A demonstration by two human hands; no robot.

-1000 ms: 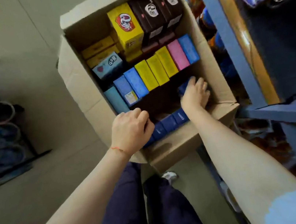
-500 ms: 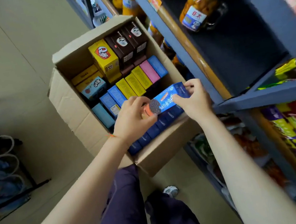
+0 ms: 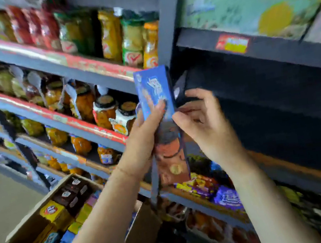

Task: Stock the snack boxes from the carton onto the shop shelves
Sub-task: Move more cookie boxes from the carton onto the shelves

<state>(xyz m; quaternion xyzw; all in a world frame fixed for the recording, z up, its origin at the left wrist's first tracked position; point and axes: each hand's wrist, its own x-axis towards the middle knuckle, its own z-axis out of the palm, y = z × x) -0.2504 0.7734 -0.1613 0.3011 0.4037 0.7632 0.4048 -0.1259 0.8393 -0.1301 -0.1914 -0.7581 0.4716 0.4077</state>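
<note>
Two bare hands hold one tall blue snack box (image 3: 160, 121) upright in front of dark grey shop shelves (image 3: 250, 62). The left hand (image 3: 144, 142) grips the box's left edge at mid-height, its fingers (image 3: 158, 108) wrapped over the printed front. The right hand (image 3: 204, 125) is at the box's right edge, its fingers curled, the thumb tip touching the edge; motion blur hides whether the other fingers touch the box. The box's top reaches the underside of a shelf board, and its lower end hangs in front of another shelf's edge.

To the right of the box, behind the right hand, one shelf bay (image 3: 278, 108) is dark and open. To the left, three shelf levels carry rows of jars (image 3: 105, 113) and packets, too blurred to count, behind red-striped front edges.

One open cardboard carton (image 3: 25, 226) stands on the floor at lower left, near the lowest shelves. It holds yellow, brown and blue boxes packed close together, with a gap along its right side.
</note>
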